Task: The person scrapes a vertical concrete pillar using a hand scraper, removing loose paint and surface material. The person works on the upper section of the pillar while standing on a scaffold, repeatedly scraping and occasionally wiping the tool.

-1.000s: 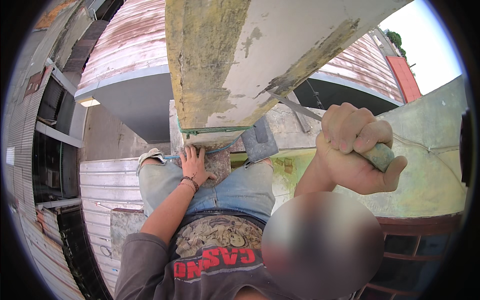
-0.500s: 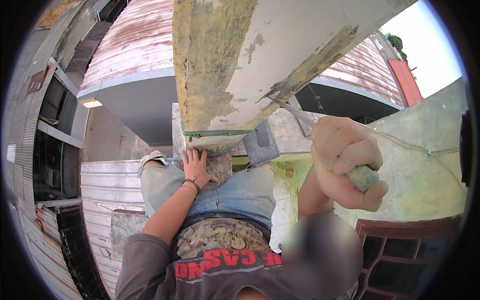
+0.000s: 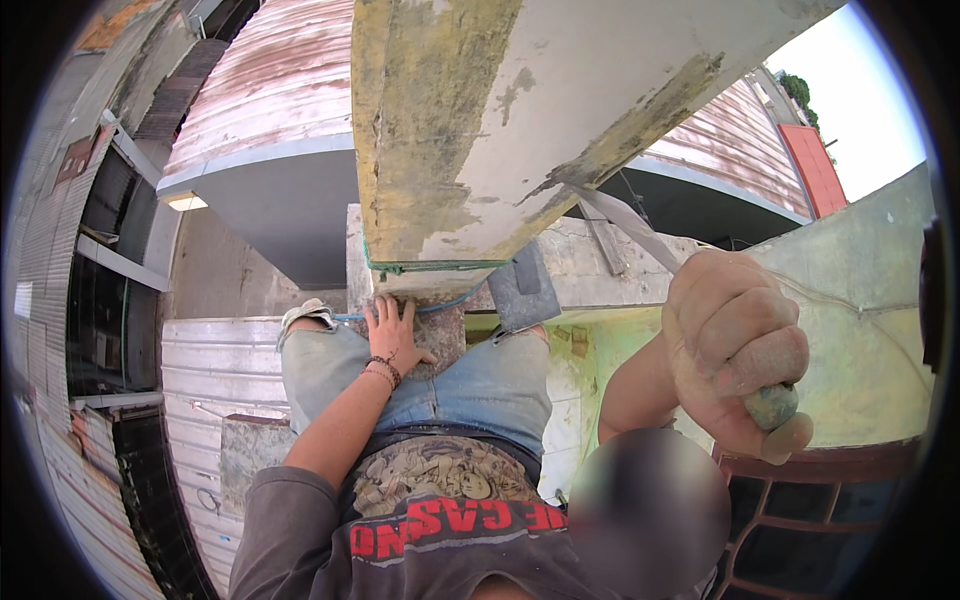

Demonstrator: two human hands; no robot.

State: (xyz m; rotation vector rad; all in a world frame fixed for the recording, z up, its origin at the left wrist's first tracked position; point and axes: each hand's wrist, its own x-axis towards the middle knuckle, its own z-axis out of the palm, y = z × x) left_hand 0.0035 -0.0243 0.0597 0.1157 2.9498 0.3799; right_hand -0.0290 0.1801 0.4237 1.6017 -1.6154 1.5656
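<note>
My right hand [image 3: 740, 350] is closed round the worn, grey-green handle [image 3: 771, 405] of a scraper. The scraper's long narrow metal blade [image 3: 632, 222] reaches up and left, its tip touching the right edge of a concrete pillar [image 3: 445, 150]. Around the tip the pillar's surface is dark grey; elsewhere yellowed, stained patches sit beside pale ones. My left hand [image 3: 393, 340], with a cord bracelet at the wrist, lies with fingers spread on a rough board [image 3: 440, 350] between my thighs, fingertips near the pillar's foot.
Green and blue cord [image 3: 435, 267] runs round the pillar's foot. A grey flat piece [image 3: 525, 290] leans by my right knee. Rusty corrugated roofs [image 3: 260, 95] lie beyond, a green-stained wall [image 3: 850, 340] at right, and a dark-framed window [image 3: 820, 510] below it.
My right hand has moved right and down, and the blade's tip has shifted right along the pillar's edge. The dark area near the tip looks larger. My left hand stays in place.
</note>
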